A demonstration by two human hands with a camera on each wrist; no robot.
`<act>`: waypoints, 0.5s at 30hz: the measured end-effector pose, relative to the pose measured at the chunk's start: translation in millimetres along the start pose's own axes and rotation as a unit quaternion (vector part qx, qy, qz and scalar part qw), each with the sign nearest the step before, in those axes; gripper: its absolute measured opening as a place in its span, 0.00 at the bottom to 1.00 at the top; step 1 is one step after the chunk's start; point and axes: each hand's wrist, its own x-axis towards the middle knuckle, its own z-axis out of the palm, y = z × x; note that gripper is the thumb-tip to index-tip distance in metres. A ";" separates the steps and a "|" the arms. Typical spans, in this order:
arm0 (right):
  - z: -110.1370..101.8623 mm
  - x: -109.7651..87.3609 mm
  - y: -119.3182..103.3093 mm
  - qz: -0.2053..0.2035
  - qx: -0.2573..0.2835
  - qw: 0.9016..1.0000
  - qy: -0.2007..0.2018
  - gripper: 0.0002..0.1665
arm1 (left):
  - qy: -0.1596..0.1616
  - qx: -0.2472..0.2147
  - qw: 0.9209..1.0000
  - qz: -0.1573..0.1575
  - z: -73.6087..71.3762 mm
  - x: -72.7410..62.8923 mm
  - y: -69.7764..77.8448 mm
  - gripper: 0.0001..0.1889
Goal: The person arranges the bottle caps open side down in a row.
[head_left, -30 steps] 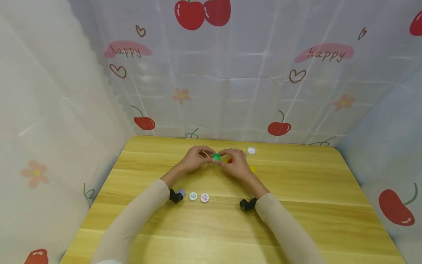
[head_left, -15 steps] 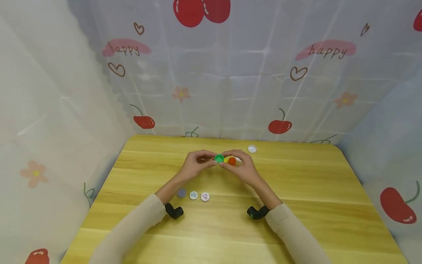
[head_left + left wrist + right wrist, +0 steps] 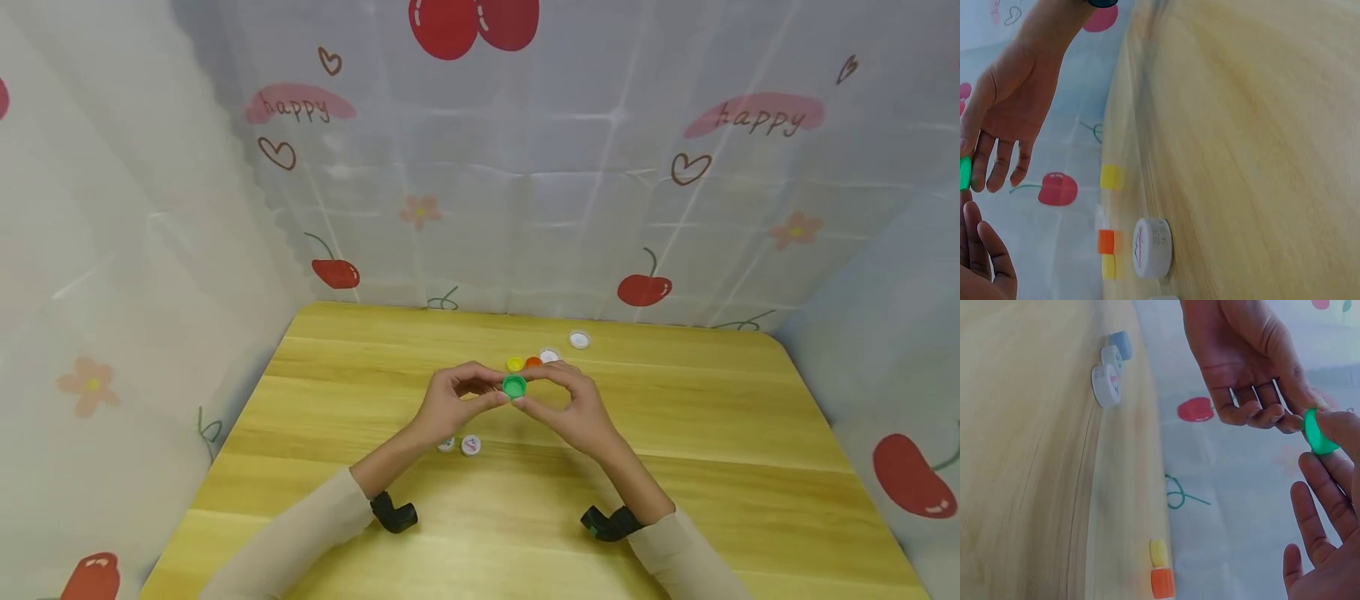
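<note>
On a glossy white curtain behind a table, the word "happy" is handwritten twice over pink strokes, among printed cherries, hearts and flowers. The table has a yellowish wood-grain top with rounded far corners. Above it, about midway between its left and right edges, a round green plastic cap is held, its hollow side facing the wearer. The left hand and right hand pinch it between thumb and fingertips from opposite sides, closed to its width. Beyond the hands, towards the far edge, lie a yellow cap, an orange cap and two shallow white caps. Nearer the front edge, beside the left forearm, sit two white printed caps, their lettering too small to read; the right wrist view adds a bluish cap in their row.
</note>
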 end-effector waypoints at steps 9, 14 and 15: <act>-7.8 -9.1 -2.9 -0.012 0.003 1.000 0.009 0.22 | -0.024 -0.051 0.995 -0.081 5.5 1.9 12.2 0.12; -15.1 -14.3 -0.8 -0.015 0.004 1.000 0.004 0.21 | -0.049 -0.100 0.975 -0.195 6.0 7.5 13.6 0.12; -15.9 -15.7 -0.3 -0.016 0.000 1.000 0.002 0.21 | -0.055 -0.106 0.970 -0.210 6.1 7.7 12.6 0.12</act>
